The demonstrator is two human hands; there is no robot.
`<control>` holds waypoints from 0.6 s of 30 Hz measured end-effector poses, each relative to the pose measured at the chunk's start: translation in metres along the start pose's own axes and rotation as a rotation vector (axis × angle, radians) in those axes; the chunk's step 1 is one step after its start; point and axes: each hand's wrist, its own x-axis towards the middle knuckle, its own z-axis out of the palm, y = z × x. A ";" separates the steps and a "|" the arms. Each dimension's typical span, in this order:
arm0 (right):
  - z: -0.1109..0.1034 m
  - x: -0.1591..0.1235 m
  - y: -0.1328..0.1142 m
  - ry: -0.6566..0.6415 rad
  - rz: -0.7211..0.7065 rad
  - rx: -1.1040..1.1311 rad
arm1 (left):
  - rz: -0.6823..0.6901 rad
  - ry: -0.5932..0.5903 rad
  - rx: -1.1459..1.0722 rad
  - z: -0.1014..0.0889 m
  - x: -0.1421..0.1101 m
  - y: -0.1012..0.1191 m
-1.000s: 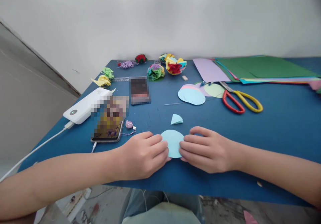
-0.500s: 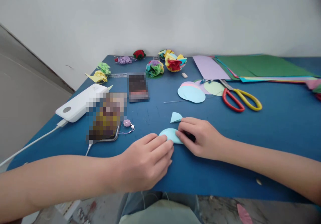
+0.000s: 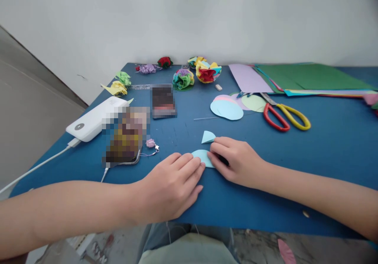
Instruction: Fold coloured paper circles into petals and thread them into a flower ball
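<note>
A light blue paper folded into a half circle lies on the table under both hands. My left hand rests its outstretched fingers on the paper's left part, the thumb lower and apart. Curled at the right end, my right hand has a finger on the paper's edge, and other fingertips reach a smaller light blue folded wedge just beyond. Part of the half circle is hidden beneath the fingers. Past the hands lie light blue paper circles, a pale green circle and a thin needle.
Scissors with red and yellow handles lie at right, below a stack of coloured paper. Crumpled paper flowers line the back. At left are a white power bank, a cabled phone, a dark flat item and a charm.
My left hand has slid slightly right and up along the folded paper, covering more of its left end. The right hand keeps its place; the whole view shifts a little.
</note>
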 end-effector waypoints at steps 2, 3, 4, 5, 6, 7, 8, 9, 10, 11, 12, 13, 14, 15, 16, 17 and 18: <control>0.000 0.000 0.000 -0.006 -0.003 -0.008 | 0.000 -0.026 -0.004 0.000 0.000 0.000; 0.000 0.000 -0.001 -0.010 -0.003 -0.014 | 0.001 -0.032 -0.007 -0.001 0.000 -0.001; 0.000 0.000 -0.001 -0.013 -0.005 -0.022 | 0.001 -0.035 -0.011 -0.001 0.000 -0.001; 0.000 0.000 -0.001 -0.013 -0.006 -0.031 | 0.000 -0.036 -0.017 -0.001 0.000 -0.002; 0.000 0.000 -0.001 -0.014 -0.007 -0.040 | -0.004 -0.036 -0.025 0.000 -0.001 -0.002; 0.000 0.000 -0.001 -0.015 -0.011 -0.047 | -0.012 -0.034 -0.031 0.000 -0.001 -0.003; 0.000 -0.001 -0.002 -0.016 -0.015 -0.053 | -0.020 -0.030 -0.037 0.000 -0.001 -0.003; 0.000 -0.001 -0.002 -0.018 -0.019 -0.057 | -0.029 -0.025 -0.041 0.000 -0.001 -0.003; -0.001 -0.001 -0.002 -0.021 -0.024 -0.059 | -0.038 -0.018 -0.042 0.001 -0.001 -0.003; -0.001 -0.001 -0.002 -0.025 -0.028 -0.059 | -0.047 -0.008 -0.043 0.001 -0.001 -0.004; -0.001 -0.002 -0.002 -0.030 -0.031 -0.058 | -0.053 0.001 -0.042 0.001 0.000 -0.004; -0.002 -0.002 -0.002 -0.033 -0.034 -0.057 | -0.058 0.009 -0.040 0.001 0.000 -0.004; -0.003 -0.002 -0.002 -0.037 -0.036 -0.056 | -0.060 0.019 -0.034 0.001 0.000 -0.004; -0.003 -0.002 -0.002 -0.040 -0.039 -0.057 | -0.062 0.033 -0.023 0.001 0.001 -0.004; -0.004 -0.002 -0.003 -0.043 -0.045 -0.058 | -0.062 0.050 -0.006 0.001 0.001 -0.004; -0.005 -0.002 -0.003 -0.047 -0.056 -0.062 | -0.063 0.069 0.016 0.000 0.001 -0.004; -0.006 -0.002 -0.003 -0.052 -0.070 -0.068 | -0.063 0.093 0.040 0.000 0.001 -0.004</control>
